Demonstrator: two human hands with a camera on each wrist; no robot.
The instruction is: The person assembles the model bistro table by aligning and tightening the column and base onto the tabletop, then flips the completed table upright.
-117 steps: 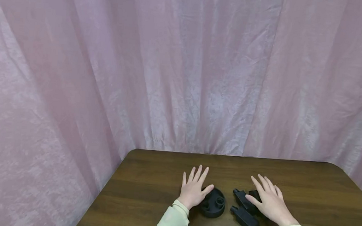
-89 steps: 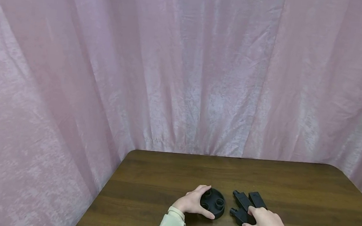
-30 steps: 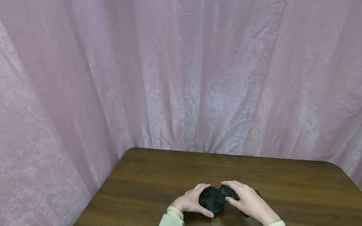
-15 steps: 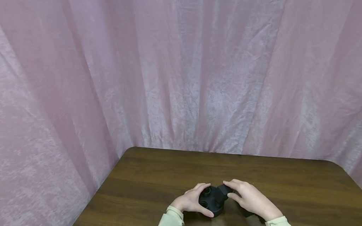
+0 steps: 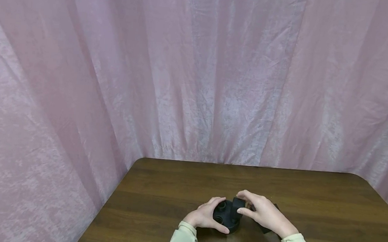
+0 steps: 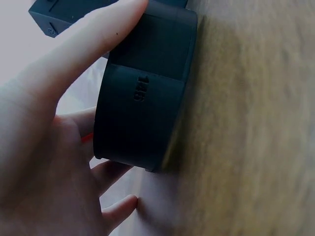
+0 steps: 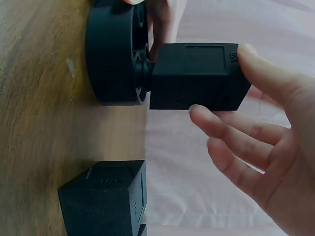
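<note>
My left hand [image 5: 204,215] grips the rim of a round black base [image 5: 225,225] on the table, thumb on the near side and fingers round the far side. Raised ring-shaped sockets show on its top. My right hand [image 5: 266,215] pinches a black rectangular block [image 5: 238,204] between thumb and fingertips. In the right wrist view the block [image 7: 197,73] stands upright on the base [image 7: 110,54], its narrow round end at one of the sockets. The left wrist view shows the base's side wall [image 6: 138,113] with raised digits, the thumb across its edge.
More black blocks [image 7: 101,196] lie on the wooden table [image 5: 161,194] to the right of the base, partly hidden under my right hand in the head view. A pink curtain [image 5: 216,100] hangs behind the table's far edge.
Both hands were spread above the parts. The left has taken hold of the base; the right has picked up a block, carried it left to the base and tilted it upright.
</note>
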